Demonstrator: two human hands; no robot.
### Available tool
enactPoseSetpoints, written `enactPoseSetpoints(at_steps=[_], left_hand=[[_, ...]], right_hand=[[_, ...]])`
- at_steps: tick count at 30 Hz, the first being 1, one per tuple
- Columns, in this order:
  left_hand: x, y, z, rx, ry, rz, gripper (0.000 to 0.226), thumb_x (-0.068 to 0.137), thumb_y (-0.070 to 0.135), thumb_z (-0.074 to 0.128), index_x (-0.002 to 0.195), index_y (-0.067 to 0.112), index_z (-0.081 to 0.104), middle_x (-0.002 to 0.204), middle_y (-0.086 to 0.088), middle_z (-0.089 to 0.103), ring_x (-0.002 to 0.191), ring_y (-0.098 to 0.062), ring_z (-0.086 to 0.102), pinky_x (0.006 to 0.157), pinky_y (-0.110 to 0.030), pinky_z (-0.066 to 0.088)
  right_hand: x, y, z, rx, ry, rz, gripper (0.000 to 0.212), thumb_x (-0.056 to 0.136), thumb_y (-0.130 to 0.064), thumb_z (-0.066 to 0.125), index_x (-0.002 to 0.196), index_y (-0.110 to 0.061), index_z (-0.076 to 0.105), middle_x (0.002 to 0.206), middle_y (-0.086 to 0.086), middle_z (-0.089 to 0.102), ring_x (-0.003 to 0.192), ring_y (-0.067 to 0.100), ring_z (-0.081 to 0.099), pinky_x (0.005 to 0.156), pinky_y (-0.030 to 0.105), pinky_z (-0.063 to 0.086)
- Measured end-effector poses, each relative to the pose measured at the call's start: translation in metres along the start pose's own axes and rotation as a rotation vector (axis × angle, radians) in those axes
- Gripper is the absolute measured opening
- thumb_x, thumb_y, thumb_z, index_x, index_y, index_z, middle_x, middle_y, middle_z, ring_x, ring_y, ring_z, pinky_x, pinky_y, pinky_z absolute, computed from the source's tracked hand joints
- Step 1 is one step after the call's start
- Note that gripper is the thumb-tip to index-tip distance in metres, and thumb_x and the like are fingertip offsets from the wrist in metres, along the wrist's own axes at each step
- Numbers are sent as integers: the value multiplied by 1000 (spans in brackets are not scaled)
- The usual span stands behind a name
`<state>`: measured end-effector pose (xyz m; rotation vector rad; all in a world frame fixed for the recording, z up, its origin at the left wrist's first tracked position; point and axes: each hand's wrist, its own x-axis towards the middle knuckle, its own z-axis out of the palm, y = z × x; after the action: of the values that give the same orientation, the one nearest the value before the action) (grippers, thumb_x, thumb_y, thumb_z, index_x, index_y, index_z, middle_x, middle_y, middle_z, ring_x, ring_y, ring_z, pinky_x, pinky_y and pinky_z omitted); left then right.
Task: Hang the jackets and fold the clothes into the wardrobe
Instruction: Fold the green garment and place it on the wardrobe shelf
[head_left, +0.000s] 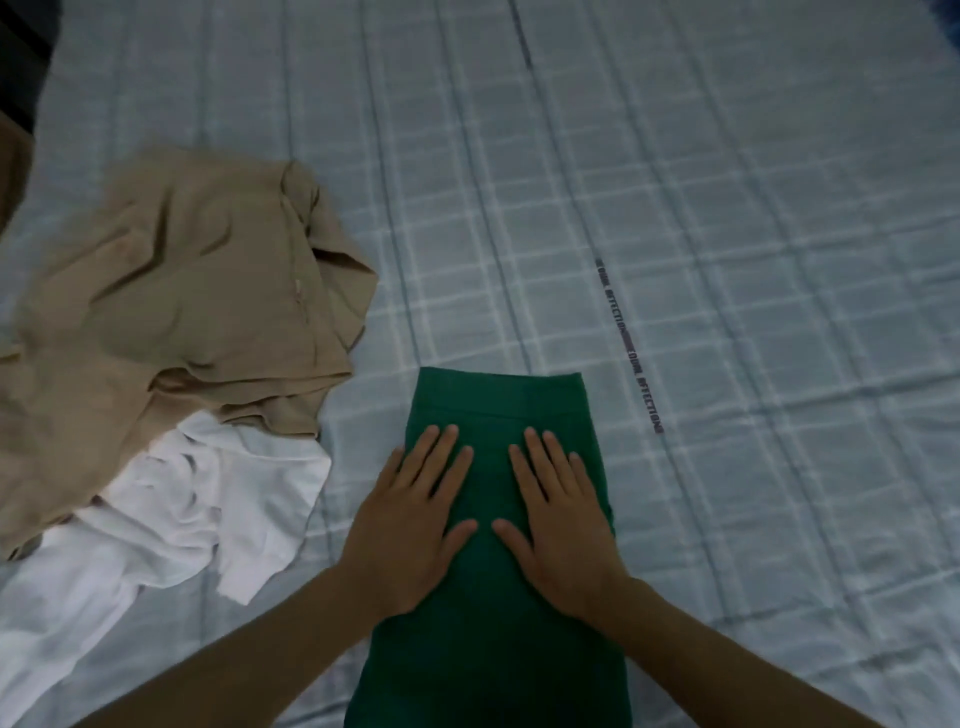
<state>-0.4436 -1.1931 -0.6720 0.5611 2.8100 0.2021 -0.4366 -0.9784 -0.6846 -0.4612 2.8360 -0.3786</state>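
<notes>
On the bedsheet (727, 208), left hand (410, 525) and right hand (563, 525), fingers (441, 452) flat, press green garment (498, 400) (bottom cropped).

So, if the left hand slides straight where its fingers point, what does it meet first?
The left hand would likely cross the green garment to its far edge, then reach the checked sheet; the beige garment lies aside.

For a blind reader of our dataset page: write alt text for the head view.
The left hand and right hand press flat, fingers straight, on a folded green garment on a pale blue checked bedsheet. To its left lie a crumpled tan garment and, nearer the person, a crumpled white garment.
</notes>
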Motion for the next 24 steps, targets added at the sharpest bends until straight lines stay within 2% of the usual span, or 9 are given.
enactPoseSetpoints(at_steps=[2, 4, 8, 14, 19, 24], left_hand=[[-3, -4, 20, 73, -40, 43, 77, 97, 62, 27, 158, 18, 13, 167, -7, 5, 154, -25, 2, 118, -51, 18], [-3, -8, 34, 115, -47, 51, 80, 97, 63, 30, 159, 16, 11, 166, -9, 3, 153, -27, 1, 119, -54, 18], [0, -10, 45, 135, -15, 56, 80, 97, 63, 28, 159, 16, 11, 166, -10, 4, 153, -28, 2, 120, -57, 14], [-21, 3, 31, 158, -9, 17, 77, 95, 59, 22, 158, 14, 17, 165, -11, 12, 153, -30, 8, 121, -57, 8], [-97, 32, 45, 105, -1, 162, 72, 98, 58, 23, 157, 18, 21, 164, -5, 18, 152, -26, 14, 119, -54, 17], [-138, 23, 71, 121, -66, 162, 75, 97, 66, 19, 159, 25, 6, 167, -1, 4, 153, -21, -1, 119, -51, 10]], right_hand=[[-4, 5, 17, -67, -19, 0, 78, 98, -63, 25, 158, -15, 9, 165, 6, -1, 152, 25, 0, 121, 43, 3], [-2, 8, 27, -92, 2, 1, 79, 97, -62, 28, 158, -15, 8, 166, 7, 0, 152, 24, -2, 122, 44, 3], [1, 7, 34, -99, 50, -5, 79, 97, -61, 28, 157, -15, 9, 165, 7, 2, 152, 24, -3, 123, 45, 2], [-9, 8, 26, -30, 34, -2, 79, 96, -64, 25, 158, -17, 7, 166, 5, 0, 152, 22, -6, 123, 45, 3], [-89, -24, 31, 6, -13, -22, 69, 100, -55, 13, 157, -16, 12, 165, 5, -2, 152, 23, -9, 123, 44, 1], [-159, -25, 68, -122, -25, -35, 71, 102, -56, 25, 157, -15, 10, 166, 5, 3, 153, 22, -3, 120, 48, 13]])
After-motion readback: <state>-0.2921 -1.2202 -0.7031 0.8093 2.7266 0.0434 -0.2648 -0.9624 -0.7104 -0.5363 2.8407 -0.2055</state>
